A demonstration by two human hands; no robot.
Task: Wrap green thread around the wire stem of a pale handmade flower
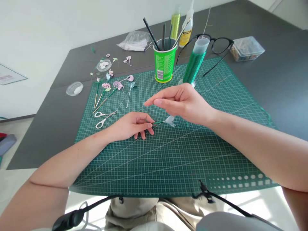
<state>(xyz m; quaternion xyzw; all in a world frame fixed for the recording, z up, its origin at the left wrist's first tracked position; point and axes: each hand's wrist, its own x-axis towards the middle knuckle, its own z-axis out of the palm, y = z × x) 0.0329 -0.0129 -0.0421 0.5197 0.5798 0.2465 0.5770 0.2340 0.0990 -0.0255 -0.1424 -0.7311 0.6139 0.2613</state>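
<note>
My left hand (134, 126) pinches the green stem (157, 122) of a small handmade flower between thumb and fingers, low over the cutting mat (183, 154). The pale blue-white petals (170, 120) point right, towards my right hand. My right hand (180, 102) hovers above and to the right of the flower, thumb and index finger pressed close together. Anything thin between those fingertips is too small to make out. Just behind it stands a spool of green thread (196, 61). White-handled scissors (103, 119) lie left of my left hand.
Several finished flowers (117, 85) on sticks lie at the mat's upper left, near small clear dishes (75, 89). Behind stand a green cup (165, 61) of tools, a glue bottle (186, 30) and a yellow-green spool (175, 24). Glasses (220, 46) and a plastic box (247, 48) are back right.
</note>
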